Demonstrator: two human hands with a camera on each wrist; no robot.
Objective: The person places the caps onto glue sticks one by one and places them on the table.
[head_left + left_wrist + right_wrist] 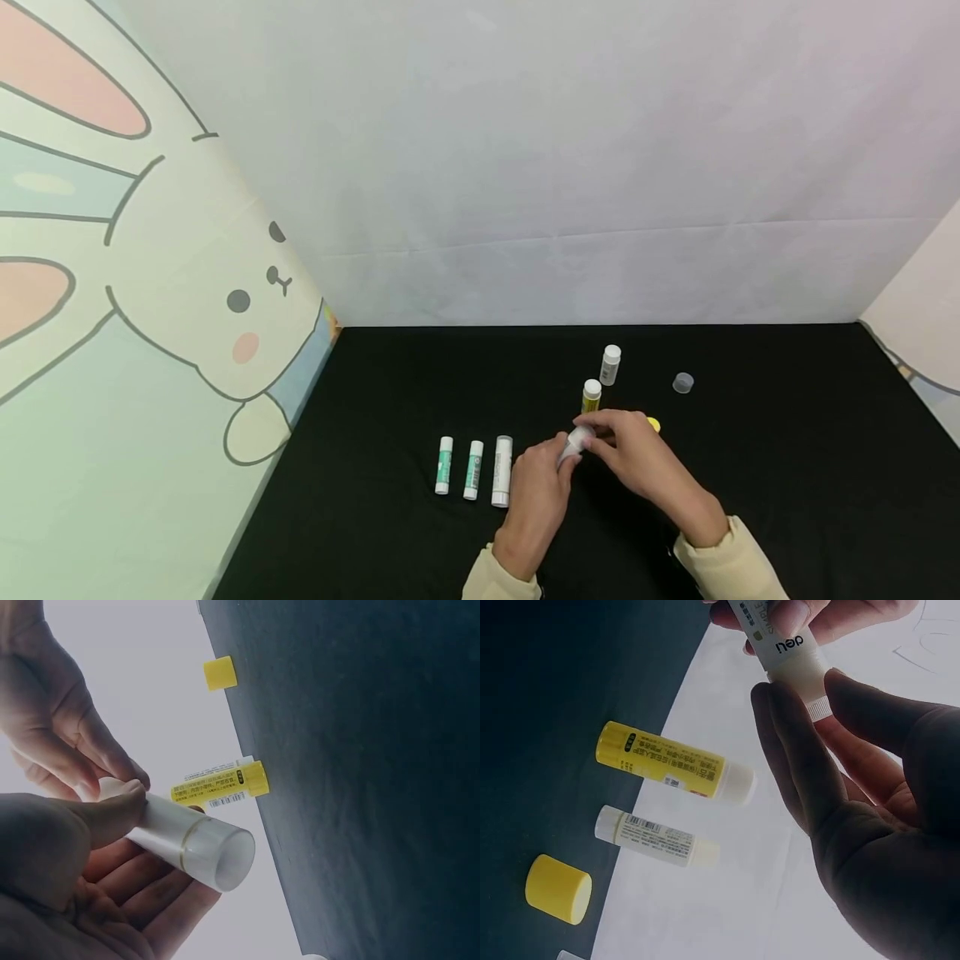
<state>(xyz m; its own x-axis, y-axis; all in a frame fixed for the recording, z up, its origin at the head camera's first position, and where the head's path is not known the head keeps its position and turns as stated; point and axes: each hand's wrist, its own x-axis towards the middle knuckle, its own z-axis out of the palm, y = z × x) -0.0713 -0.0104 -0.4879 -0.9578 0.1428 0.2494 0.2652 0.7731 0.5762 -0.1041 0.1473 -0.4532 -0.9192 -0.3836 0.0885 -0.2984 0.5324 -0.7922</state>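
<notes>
My left hand grips the body of a white glue stick, its thumb along the top and the fingers beneath. In the right wrist view dark lettering shows on the stick's label. At the pale, ridged end of the same stick, my right hand pinches with thumb and fingertips. Just beyond the hands a yellow glue stick stands upright with a white top. Farther back is another white glue stick, also upright.
Left of the hands, two green-and-white glue sticks and a larger white one form a row on the black tabletop. A yellow cap lies near the right hand. Farther right sits a clear cap.
</notes>
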